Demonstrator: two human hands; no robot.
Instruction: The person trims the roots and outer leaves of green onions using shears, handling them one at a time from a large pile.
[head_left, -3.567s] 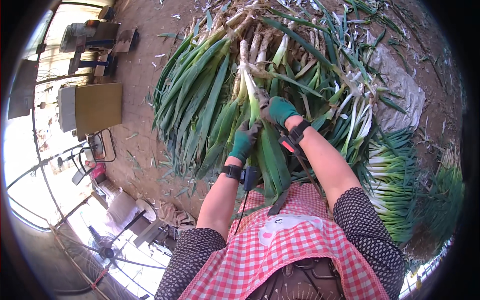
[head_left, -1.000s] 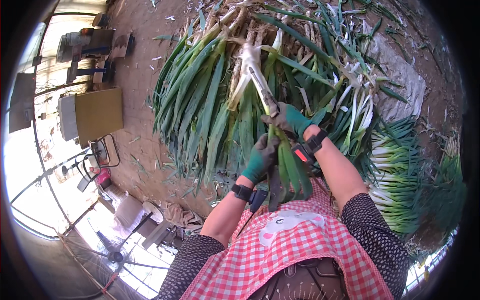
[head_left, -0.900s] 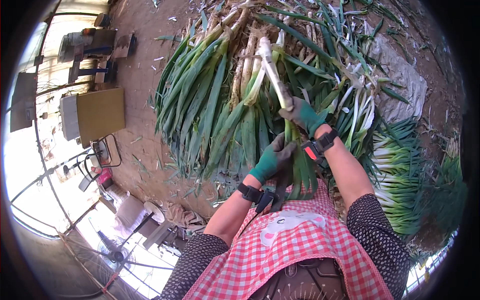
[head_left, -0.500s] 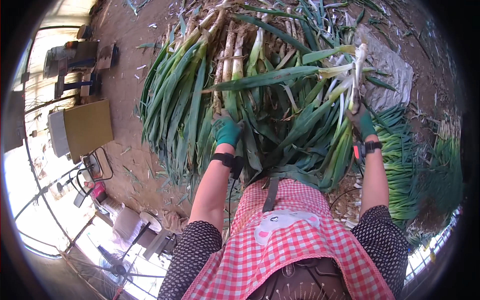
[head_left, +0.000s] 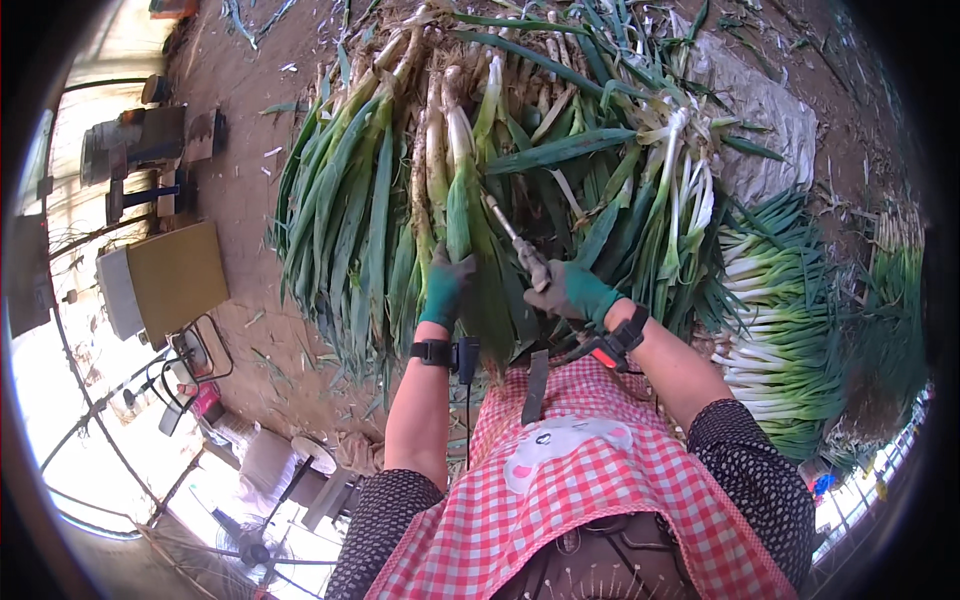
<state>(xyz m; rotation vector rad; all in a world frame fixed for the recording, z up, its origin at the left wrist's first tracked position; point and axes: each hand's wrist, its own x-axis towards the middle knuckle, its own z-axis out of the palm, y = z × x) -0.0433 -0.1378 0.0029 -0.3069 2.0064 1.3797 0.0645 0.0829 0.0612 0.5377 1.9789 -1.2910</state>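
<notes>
My gloved left hand is closed around the green part of a leek, whose pale shank and root end point away from me. My gloved right hand grips a slim knife-like tool with a thick wrapped handle, its thin end slanting up and left toward that leek. Both hands are over a large heap of leeks with long dark leaves and soil on the roots. Right of the heap's middle lie peeled white leeks, apart from my right hand.
Rows of cleaned leeks lie at the right, below a pale plastic sheet. Leaf scraps litter the brown ground. A tan box-like piece, a fan and a metal frame stand at the left.
My right hand has moved left from the peeled leeks to near my left hand, bringing the tool into view. My left hand has shifted slightly toward me and now grips a thick leek.
</notes>
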